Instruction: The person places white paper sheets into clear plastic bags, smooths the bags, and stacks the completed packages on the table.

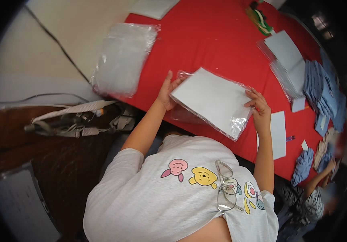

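Observation:
Both hands hold a white rectangular sheet together with a transparent plastic bag, raised at a tilt by the near edge of the red-covered table. Crinkled plastic sticks out past the sheet at its upper left and lower right; whether the sheet is wholly inside the bag I cannot tell. My left hand grips the left edge, its thumb pointing up and its fingers partly behind the plastic. At the right edge, my right hand is closed on the sheet and bag, fingers bent over the upper corner.
A pile of transparent bags lies on the left of the red tablecloth. Another white sheet is beside my right forearm. Farther right are bagged white sheets and folded blue clothes. Another person works at the lower right.

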The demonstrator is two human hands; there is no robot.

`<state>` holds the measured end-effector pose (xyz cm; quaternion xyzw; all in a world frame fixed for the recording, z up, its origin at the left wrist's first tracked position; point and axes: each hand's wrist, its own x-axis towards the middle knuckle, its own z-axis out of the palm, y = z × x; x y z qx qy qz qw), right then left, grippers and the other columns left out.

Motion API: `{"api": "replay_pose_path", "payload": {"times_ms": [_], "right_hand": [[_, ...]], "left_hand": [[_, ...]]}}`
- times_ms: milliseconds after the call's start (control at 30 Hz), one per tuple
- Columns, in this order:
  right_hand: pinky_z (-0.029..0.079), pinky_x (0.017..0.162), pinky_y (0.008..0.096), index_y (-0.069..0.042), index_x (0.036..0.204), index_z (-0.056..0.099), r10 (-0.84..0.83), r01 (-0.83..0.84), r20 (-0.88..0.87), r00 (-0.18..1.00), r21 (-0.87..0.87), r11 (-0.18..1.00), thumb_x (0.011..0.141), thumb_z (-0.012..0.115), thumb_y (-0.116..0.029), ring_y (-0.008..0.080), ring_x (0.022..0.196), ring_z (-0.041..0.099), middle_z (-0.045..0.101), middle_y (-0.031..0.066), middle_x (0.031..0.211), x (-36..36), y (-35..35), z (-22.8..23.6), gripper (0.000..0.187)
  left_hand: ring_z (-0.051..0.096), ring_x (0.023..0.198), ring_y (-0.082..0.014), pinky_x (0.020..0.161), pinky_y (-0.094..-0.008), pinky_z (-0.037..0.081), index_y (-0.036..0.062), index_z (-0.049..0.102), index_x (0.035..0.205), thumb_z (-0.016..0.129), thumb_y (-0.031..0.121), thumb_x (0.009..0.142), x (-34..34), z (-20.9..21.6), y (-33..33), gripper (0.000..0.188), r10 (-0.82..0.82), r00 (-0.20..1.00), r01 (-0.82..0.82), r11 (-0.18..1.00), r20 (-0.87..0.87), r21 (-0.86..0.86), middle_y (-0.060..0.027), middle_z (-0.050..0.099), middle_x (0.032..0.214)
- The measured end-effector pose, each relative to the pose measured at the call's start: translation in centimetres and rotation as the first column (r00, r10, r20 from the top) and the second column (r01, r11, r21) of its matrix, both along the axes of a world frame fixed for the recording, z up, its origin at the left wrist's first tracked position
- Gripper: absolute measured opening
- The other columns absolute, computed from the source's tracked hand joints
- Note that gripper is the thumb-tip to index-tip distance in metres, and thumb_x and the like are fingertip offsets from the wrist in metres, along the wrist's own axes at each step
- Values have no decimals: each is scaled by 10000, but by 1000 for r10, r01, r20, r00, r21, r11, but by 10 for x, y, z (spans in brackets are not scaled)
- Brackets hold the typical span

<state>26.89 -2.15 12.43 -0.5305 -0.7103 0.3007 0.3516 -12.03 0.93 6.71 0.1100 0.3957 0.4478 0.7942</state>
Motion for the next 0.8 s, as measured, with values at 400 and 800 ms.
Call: {"api": "replay_pose_path", "payload": {"times_ms": [400,800], "right_hand": [[403,1193,540,-24,1539,542,-161,202,416,895,-55,978,900,739,-168,449,1369,536,547,259,1505,-79,-64,-42,683],[518,1033,523,48,1013,600,-138,104,461,876,99,990,919,720,-54,507,1228,582,555,331,1401,-79,-80,-102,182]], "left_hand": [[576,1404,-340,1156,-535,472,95,713,1374,783,138,905,-100,-11,-34,475,513,-367,364,847,-776,388,-182,580,1542],[162,1643,-515,1290,-726,124,115,420,1664,685,343,1008,-199,-59,25,744,286,-480,511,860,-829,1,-223,163,1806]]}}
